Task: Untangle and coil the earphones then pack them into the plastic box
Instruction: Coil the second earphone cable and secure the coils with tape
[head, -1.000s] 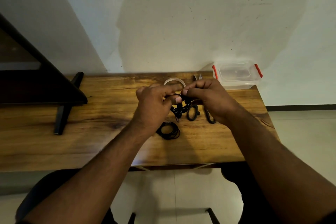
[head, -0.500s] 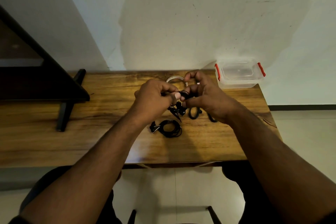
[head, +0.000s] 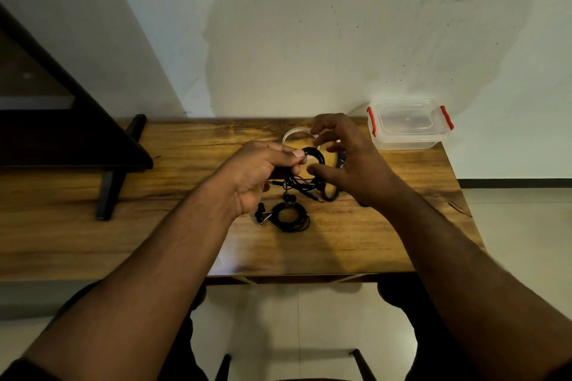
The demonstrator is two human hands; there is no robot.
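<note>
Pinching earphone loop [head: 313,155], left hand [head: 258,175], right hand [head: 349,161] spread

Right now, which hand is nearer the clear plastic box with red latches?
Right. The right hand is open just left of the clear plastic box; the left hand, pinching the black earphone coil, sits farther left.

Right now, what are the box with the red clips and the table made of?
The box looks like clear, glossy plastic: you can see through its walls and lid, and its red clips look like plastic too. The table looks like wood with a smooth, slightly shiny finish: brown grain streaks run along it. It could be a wood-look coating; the picture can't settle that.
</note>
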